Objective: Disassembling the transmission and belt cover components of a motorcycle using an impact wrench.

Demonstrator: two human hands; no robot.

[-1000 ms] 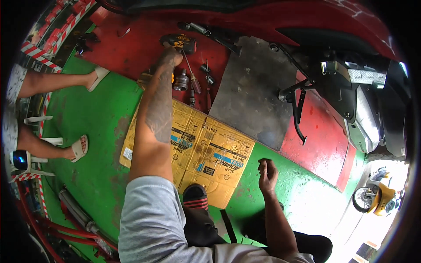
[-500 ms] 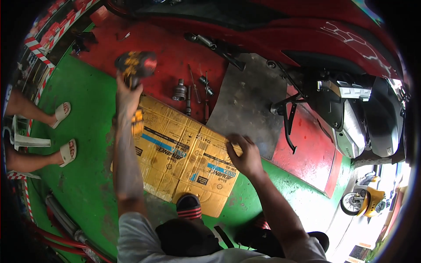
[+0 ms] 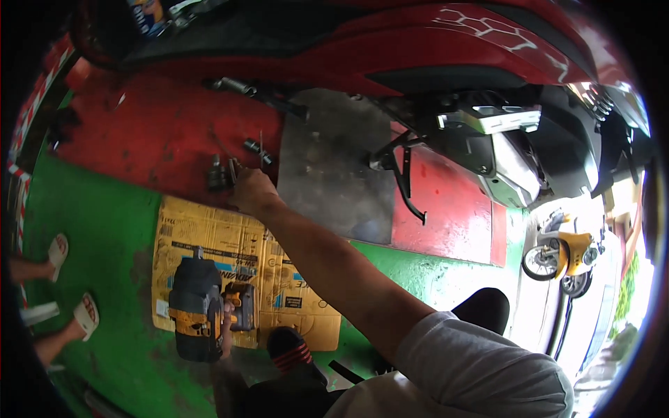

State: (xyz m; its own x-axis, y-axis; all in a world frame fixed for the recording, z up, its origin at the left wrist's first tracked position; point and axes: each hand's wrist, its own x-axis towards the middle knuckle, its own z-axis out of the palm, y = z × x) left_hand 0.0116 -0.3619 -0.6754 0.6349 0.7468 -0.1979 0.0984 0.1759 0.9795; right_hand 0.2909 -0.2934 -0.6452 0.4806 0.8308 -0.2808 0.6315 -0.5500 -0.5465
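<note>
A black-and-yellow cordless impact wrench (image 3: 194, 306) is held low over the left part of a flattened yellow cardboard sheet (image 3: 300, 327), its battery end toward the right. My left hand (image 3: 226, 333) is closed round its handle, partly hidden by the tool. Over on the red floor section my right hand (image 3: 255, 191) reaches down with fingers curled at a metal extension bar (image 3: 233, 167), covering its lower end. A large dark socket (image 3: 217, 174) stands just left of these fingers. Beyond the hand lies a small metal joint piece (image 3: 258, 150) with a thin rod across it.
A red-and-black scooter (image 3: 390, 63) spans the far side, its centre stand (image 3: 404, 177) down on the floor. A black mat (image 3: 334, 167) lies beneath it. At the left are another person's sandalled feet (image 3: 87, 317). A yellow scooter (image 3: 578, 251) stands at the right.
The impact wrench has come down and back from the red floor to above the cardboard. My right hand has moved from over the cardboard forward to the tools. The view has shifted right.
</note>
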